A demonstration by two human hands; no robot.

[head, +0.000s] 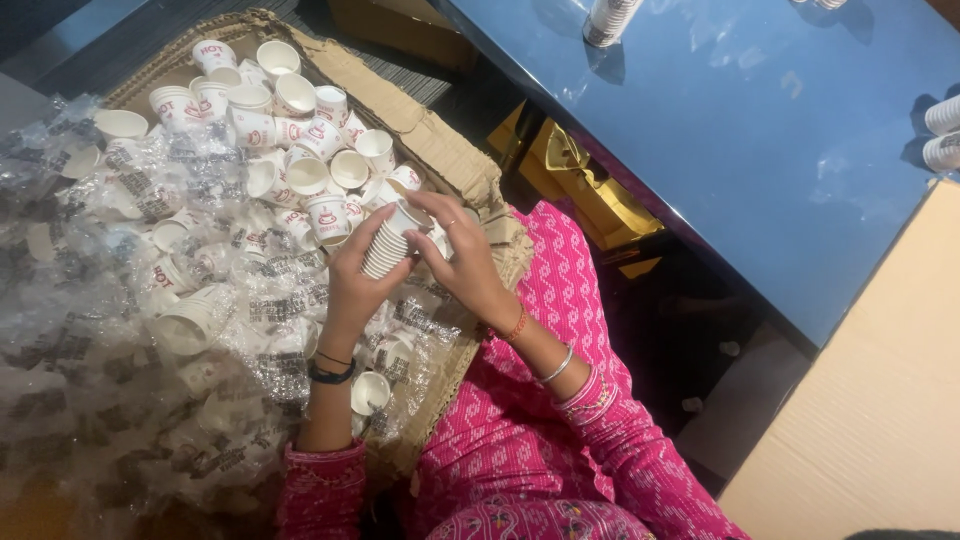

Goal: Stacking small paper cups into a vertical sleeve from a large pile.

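Observation:
My left hand grips a short nested stack of white paper cups lying on its side. My right hand closes its fingers over the open top end of that stack. Both hands hover above a large cardboard box filled with several loose white paper cups with red print. Clear crinkled plastic wrappers cover the box's left and near part. My sleeves are pink and patterned, with a black band on the left wrist and bangles on the right.
A glossy blue tabletop stretches across the upper right, with stacked cups at its far edge and right edge. A plain cardboard sheet lies at the lower right. A gold-coloured object sits under the table.

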